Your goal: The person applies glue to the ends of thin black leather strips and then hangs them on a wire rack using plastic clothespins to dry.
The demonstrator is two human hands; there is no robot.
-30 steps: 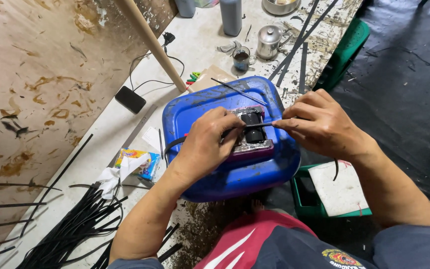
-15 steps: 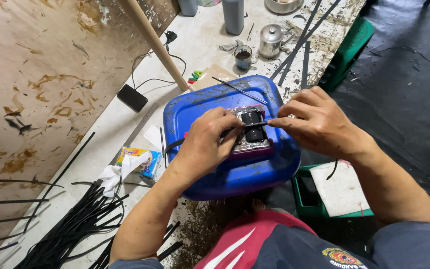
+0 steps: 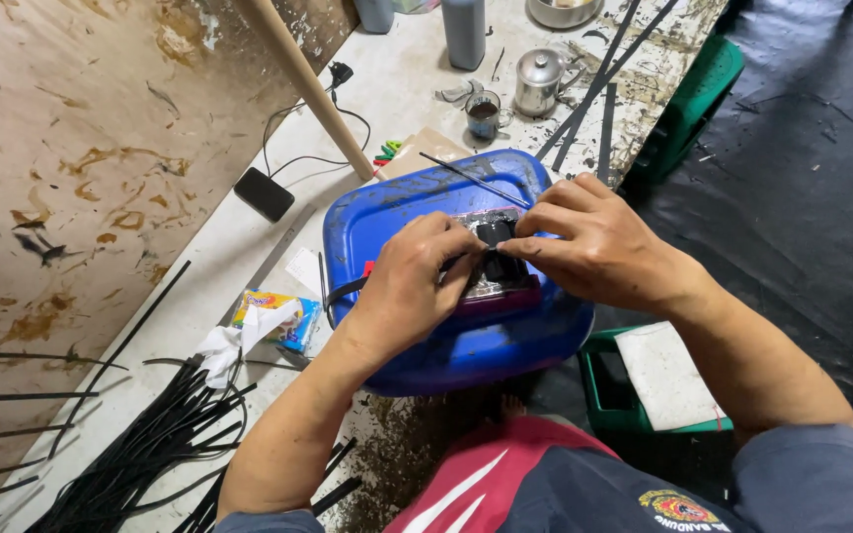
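Both hands are sitting closer together than half a second earlier: the right hand [image 3: 599, 242] is now reaching further over the black part [image 3: 494, 235], its fingertips pinching it from the right, while the left hand [image 3: 417, 281] is clamping its thumb and fingers on the same part from the left. The part is resting between the two hands on a foil-covered block [image 3: 501, 286], which is lying on top of the blue tub [image 3: 397, 212]; the block and tub are staying where they were. A black strip [image 3: 343, 289] is trailing out from under the left hand. What the tub is holding cannot be told. Left of the left hand, a tissue pack [image 3: 278, 314] is lying near a bundle of black strips [image 3: 140, 454]. Below the right hand, a green crate [image 3: 609, 395] is holding a white sheet [image 3: 665, 373]. Beyond both hands, a cup [image 3: 484, 114] is holding dark liquid, just beside a steel pot [image 3: 538, 84]
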